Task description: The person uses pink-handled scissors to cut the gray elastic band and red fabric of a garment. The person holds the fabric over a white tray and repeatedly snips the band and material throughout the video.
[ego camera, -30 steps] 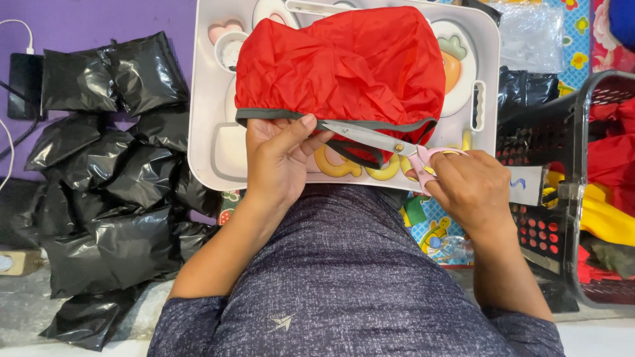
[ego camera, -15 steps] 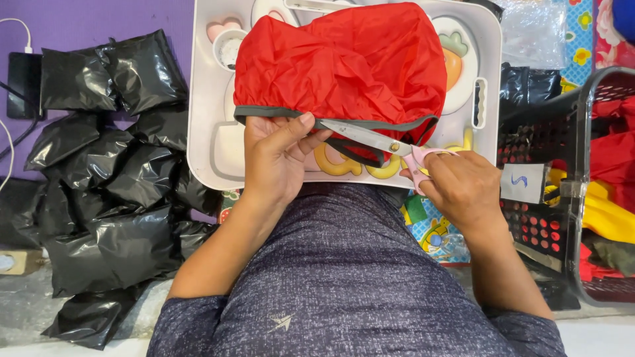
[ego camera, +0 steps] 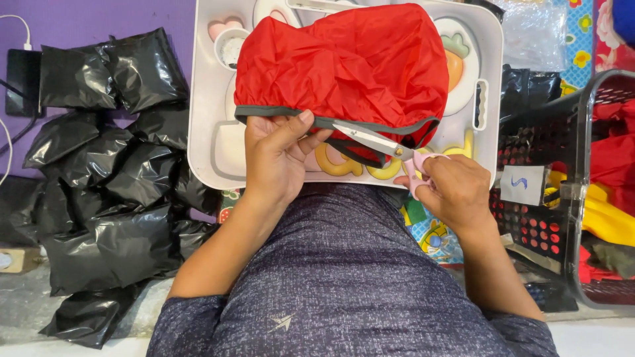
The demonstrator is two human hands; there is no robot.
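Note:
A crumpled red fabric piece (ego camera: pixel 344 66) with a grey hem lies on a white plastic tray (ego camera: pixel 202 132). My left hand (ego camera: pixel 278 155) pinches the grey hem at its lower left, thumb on top. My right hand (ego camera: pixel 453 188) grips pink-handled scissors (ego camera: pixel 377 142); their silver blades point left and rest against the hem next to my left thumb. Yellow curved shapes on the tray show just under the fabric.
A pile of several black plastic bags (ego camera: pixel 106 165) fills the left side. A dark mesh basket (ego camera: pixel 569 185) with red and yellow cloth stands on the right. A black device with a white cable (ego camera: pixel 23 79) lies far left. The tray carries a carrot picture (ego camera: pixel 456 63).
The hands and scissors have stayed almost in place; the scissor blades have crept slightly left along the grey hem toward my left thumb.

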